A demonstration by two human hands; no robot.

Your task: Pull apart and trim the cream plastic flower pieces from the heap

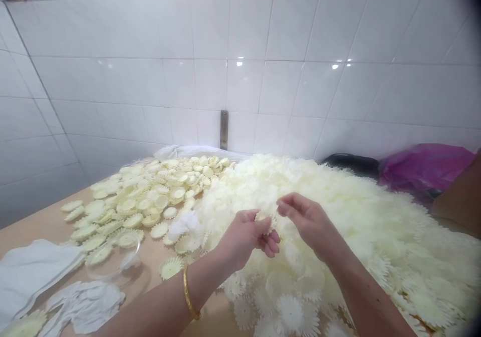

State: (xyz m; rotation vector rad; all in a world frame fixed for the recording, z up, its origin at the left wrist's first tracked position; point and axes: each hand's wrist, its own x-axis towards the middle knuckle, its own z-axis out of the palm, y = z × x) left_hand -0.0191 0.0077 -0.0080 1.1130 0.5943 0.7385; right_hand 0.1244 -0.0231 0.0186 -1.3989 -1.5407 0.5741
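My left hand (250, 234) grips a small pale yellow disc with a toothed rim (266, 221) between thumb and fingers. Just to its right, my right hand (306, 219) has thumb and forefinger pinched together, apart from the disc; whatever the pinch may hold is too small to make out. Under and behind both hands spreads a big heap of whitish, thin toothed discs (349, 216). On the left lies a pile of pale yellow toothed discs (150, 196), thicker and cup-like in places.
A clear round plastic container (112, 277) and crumpled white gloves or cloth (86, 302) lie at the left front, near a white cloth (33, 272). At the back right are a black object (351, 164) and a purple plastic bag (424, 166). A tiled wall (285, 91) rises behind the table.
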